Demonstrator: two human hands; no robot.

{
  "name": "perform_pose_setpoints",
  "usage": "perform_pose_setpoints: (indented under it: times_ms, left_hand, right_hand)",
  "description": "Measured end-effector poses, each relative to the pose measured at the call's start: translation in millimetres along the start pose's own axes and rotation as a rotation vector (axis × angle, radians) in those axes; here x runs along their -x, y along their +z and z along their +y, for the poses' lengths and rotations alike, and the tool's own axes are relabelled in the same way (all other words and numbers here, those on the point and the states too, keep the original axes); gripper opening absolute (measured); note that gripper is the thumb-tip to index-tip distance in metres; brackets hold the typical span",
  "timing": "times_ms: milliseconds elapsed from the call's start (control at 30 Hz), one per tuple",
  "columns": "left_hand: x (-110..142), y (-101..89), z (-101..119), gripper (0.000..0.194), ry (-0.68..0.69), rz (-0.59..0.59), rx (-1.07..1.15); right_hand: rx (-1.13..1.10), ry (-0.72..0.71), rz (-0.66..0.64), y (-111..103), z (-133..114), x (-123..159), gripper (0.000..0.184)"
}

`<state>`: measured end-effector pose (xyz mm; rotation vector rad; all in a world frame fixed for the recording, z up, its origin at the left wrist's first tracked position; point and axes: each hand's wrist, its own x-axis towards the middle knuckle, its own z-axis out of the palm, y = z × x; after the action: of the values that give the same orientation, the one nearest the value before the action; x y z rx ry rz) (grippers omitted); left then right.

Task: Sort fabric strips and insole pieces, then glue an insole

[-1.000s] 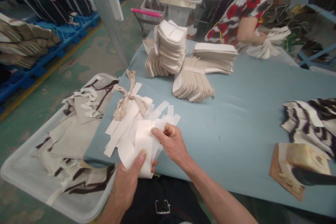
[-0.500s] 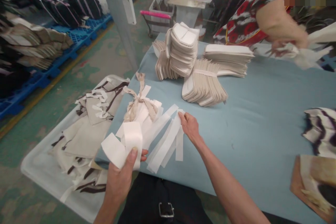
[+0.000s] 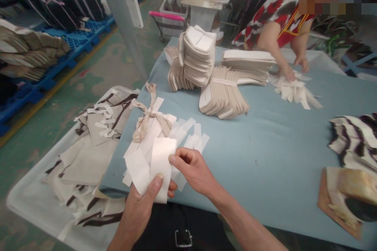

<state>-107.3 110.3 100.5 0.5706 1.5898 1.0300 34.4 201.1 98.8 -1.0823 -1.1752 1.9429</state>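
Observation:
My left hand [image 3: 150,192] is closed around a bundle of white strips [image 3: 163,155], its thumb pressed on the front strip. Fingers of my right hand [image 3: 191,168] pinch the right edge of that front strip. Behind the hands, loose thin white strips [image 3: 200,139] lie fanned out on the blue-covered table [image 3: 247,149]. Left of these is a pile of strips tied with a beige cloth band [image 3: 151,115]. My left palm and the lower ends of the held strips are hidden.
Stacks of beige fabric pieces [image 3: 225,94] stand at the table's back. A white bin [image 3: 26,192] of fabric pieces is at the left. Across the table a co-worker's hands [image 3: 290,72] touch more white strips [image 3: 297,92]. A tape dispenser [image 3: 350,200] sits at the right.
My right hand has left the loose strips on the table and come left and down to the bundle in my left hand. The co-worker's strips now lie on the table.

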Motion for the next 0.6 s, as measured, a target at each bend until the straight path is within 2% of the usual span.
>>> perform_pose_setpoints:
  times_ms: [167, 267, 333, 433, 500, 600]
  left_hand:
    - [-5, 2.7, -11, 0.054, -0.01, -0.082, 0.0]
    - [-11, 5.0, -20, 0.06, -0.03, -0.103, 0.014]
    - [-15, 5.8, -26, 0.064, -0.021, -0.067, 0.016]
    - [-20, 1.8, -30, 0.063, 0.074, 0.087, -0.052]
    - [-23, -5.6, -29, 0.058, 0.128, 0.162, -0.13]
    - [-25, -18.6, -22, 0.057, 0.117, 0.13, -0.194]
  right_hand:
    - [0.056, -0.022, 0.195, -2, 14, 2, 0.049]
    - [0.05, -0.021, 0.249, -2, 21, 4, 0.046]
    - [0.038, -0.036, 0.258, -6, 27, 4, 0.044]
    - [0.061, -0.089, 0.321, -24, 36, -8, 0.043]
    - [0.248, -0.052, 0.423, -42, 44, -23, 0.045]
    - [0.621, 0.115, 0.545, -73, 58, -49, 0.044]
